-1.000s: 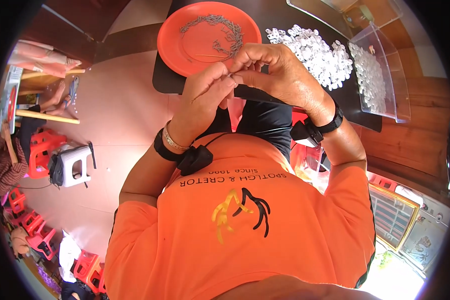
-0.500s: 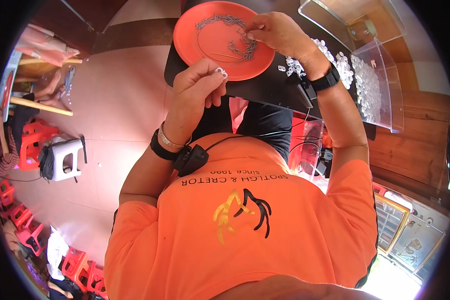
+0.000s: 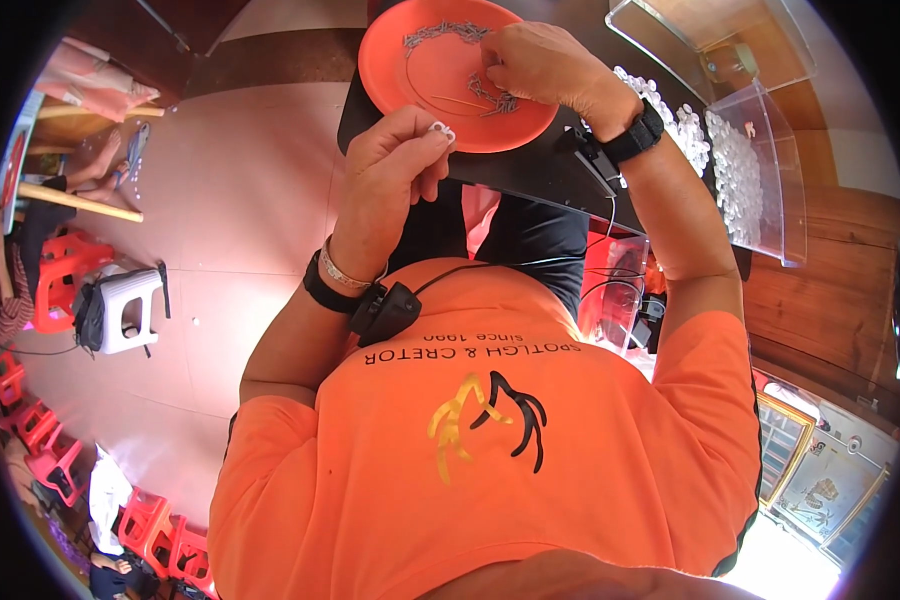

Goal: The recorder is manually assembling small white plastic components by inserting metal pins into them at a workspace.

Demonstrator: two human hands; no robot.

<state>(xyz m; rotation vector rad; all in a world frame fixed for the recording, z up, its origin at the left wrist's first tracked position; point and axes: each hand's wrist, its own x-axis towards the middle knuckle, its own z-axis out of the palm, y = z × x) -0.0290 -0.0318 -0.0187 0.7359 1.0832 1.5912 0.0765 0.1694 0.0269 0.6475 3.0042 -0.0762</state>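
Note:
Pinched between the thumb and fingers of my left hand [image 3: 392, 160] is a small white plastic clip [image 3: 442, 131] with a hole in it, held just off the near rim of a round orange-red plate [image 3: 395, 75]. Over the plate's right side, my right hand [image 3: 555, 68] has its fingers bent down and drawn together among small grey nails [image 3: 492, 97]. Whatever is between those fingertips is hidden by the hand. More grey nails [image 3: 444, 33] lie in a loose arc toward the plate's far side. A thin yellowish stick [image 3: 458, 101] rests on the plate.
Right of the plate, small white pieces [image 3: 682, 128] are heaped on the black table [image 3: 540, 172], beside a clear plastic bin [image 3: 785, 180] of similar pieces. A black device [image 3: 592, 160] with a cable is under my right wrist. Stools [image 3: 130, 312] stand on the floor to the left.
My right hand has shifted slightly left and lower over the nails, its fingertips now turned out of sight. My left hand still holds the white clip, a little higher in view.

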